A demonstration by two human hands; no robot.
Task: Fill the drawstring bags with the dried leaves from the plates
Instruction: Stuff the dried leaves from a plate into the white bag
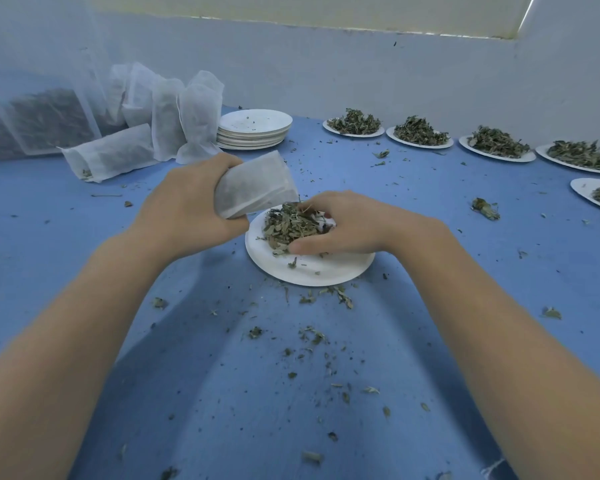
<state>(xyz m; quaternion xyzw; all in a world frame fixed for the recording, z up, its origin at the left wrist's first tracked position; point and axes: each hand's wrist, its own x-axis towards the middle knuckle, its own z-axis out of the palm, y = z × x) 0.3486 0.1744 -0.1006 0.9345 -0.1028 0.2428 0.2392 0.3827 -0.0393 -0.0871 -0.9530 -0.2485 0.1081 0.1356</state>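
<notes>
Mid-frame, our left hand [187, 206] grips the soft, limp bag [257, 187] near its mouth while our right hand [340, 225] cups light, crumbly leaves [288, 226] on the plate [312, 271].

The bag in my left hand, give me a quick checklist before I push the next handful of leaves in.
1. Left hand holds the bag firmly: ok.
2. Bag mouth sits at the leaf pile: ok.
3. Bag mouth held open: cannot tell, the right hand's fingers cover it.
4. Right hand has gathered leaves: ok, fingers curl round the pile.
5. Plate catches spills: not ok, loose leaves lie on the blue table.
</notes>
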